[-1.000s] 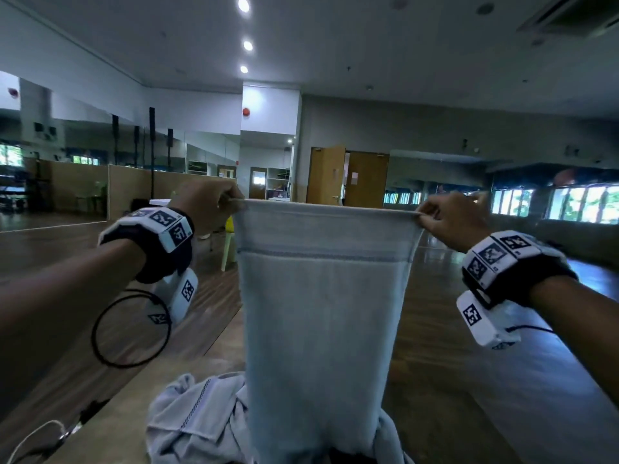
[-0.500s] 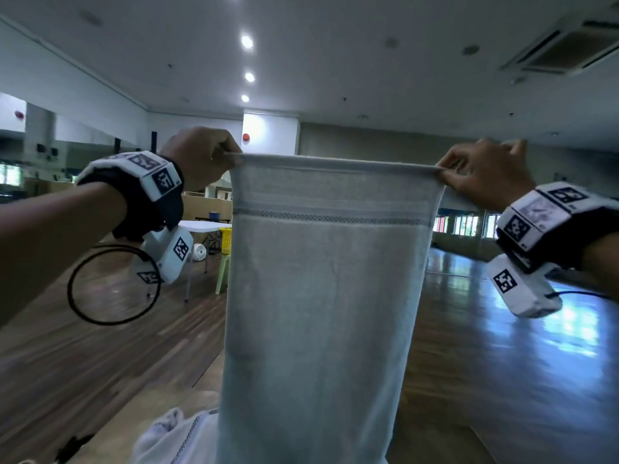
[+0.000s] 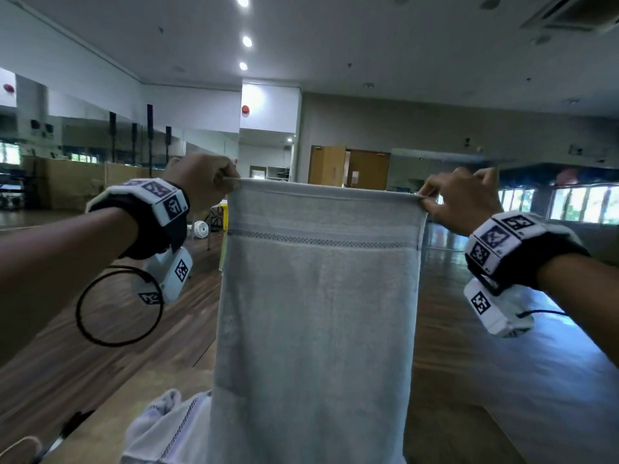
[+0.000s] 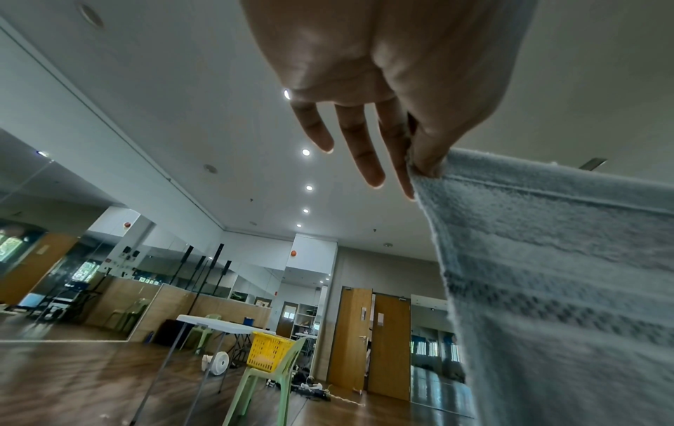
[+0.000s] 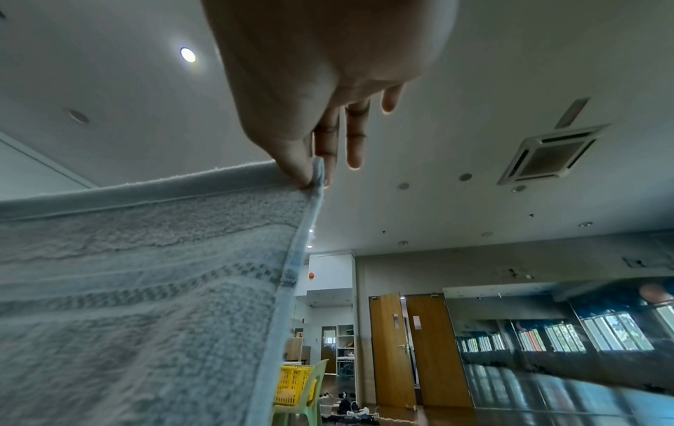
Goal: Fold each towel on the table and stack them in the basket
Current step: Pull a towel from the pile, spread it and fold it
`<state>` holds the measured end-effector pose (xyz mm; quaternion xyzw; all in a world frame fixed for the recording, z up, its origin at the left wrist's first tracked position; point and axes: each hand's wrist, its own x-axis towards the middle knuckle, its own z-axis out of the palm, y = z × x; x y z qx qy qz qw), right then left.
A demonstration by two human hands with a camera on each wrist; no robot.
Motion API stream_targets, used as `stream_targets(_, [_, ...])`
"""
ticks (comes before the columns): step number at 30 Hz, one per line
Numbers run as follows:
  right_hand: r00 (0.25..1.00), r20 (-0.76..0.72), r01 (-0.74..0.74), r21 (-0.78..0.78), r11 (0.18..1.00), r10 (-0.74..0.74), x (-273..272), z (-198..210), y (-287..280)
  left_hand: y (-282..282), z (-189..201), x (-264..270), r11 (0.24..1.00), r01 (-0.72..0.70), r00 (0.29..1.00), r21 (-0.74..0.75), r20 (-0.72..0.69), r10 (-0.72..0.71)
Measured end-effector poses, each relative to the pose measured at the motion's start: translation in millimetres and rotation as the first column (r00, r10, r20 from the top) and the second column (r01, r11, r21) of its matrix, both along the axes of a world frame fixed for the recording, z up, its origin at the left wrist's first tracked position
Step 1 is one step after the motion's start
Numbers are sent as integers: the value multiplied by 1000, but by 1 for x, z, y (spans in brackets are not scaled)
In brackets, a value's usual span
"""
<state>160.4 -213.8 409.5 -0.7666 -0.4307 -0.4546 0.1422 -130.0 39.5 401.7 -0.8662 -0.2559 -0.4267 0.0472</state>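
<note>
Pale blue towel [image 3: 315, 313] hanging in mid-air, long axis vertical, top hem level, left hand [image 3: 201, 182] pinching left corner, right hand [image 3: 462, 200] pinching right corner, open floor beyond, yellow basket [image 4: 268, 350] far left on chair [image 4: 271, 383].

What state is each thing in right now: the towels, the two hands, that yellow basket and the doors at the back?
Grey towel: unfolded, hanging stretched between both hands.
Left hand: pinches the towel's top left corner.
Right hand: pinches the top right corner.
Second towel: crumpled on the table.
Yellow basket: upright on a green chair; contents not visible.
Wooden doors: one leaf ajar.
</note>
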Motion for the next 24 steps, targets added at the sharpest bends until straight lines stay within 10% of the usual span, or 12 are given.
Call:
stream_targets(8, [998,-62,0,85,996,5,16,-38,33,26,-47,27,999,13,996,-43,91,-9])
stream_targets(16, [961,-274,-87,-153,984,42,19,-192,17,10,-203,18,976,26,981,-215,-182,-66])
stream_targets(24, [888,-455,-293,-458,839,61,-27,-390,-51,-45,-378,-39,952,-9,709,-305,-673,-209])
